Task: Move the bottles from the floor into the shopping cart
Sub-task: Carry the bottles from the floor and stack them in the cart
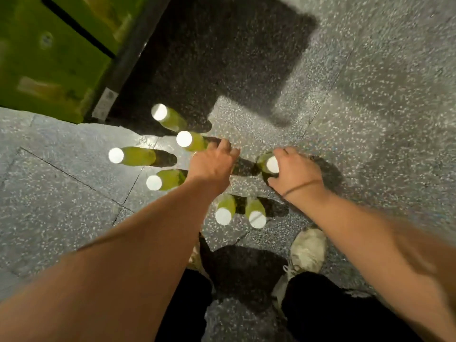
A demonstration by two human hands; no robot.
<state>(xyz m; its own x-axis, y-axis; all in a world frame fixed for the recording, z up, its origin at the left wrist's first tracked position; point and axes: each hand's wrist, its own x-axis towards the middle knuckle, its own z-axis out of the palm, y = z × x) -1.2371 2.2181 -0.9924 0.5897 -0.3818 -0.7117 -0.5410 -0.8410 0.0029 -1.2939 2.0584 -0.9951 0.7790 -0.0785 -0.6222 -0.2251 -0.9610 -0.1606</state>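
Note:
Several green bottles with white caps stand upright on the speckled grey floor [370, 95]. My right hand [296, 172] is curled around the neck of the rightmost bottle [270, 164], which stands on the floor. My left hand [212, 164] hovers with fingers apart just right of another bottle [191, 140], not gripping it. Further bottles stand at the far left [130, 156], at the back [167, 117], under my left forearm [162, 180], and as a pair close to my feet [225, 209] [255, 213]. No shopping cart is visible.
A green crate or shelf unit [49, 58] with a dark edge post [128, 60] fills the upper left. A dark shadowed patch of floor [209, 58] lies behind the bottles. My pale shoe [307, 250] and dark trouser legs are at the bottom.

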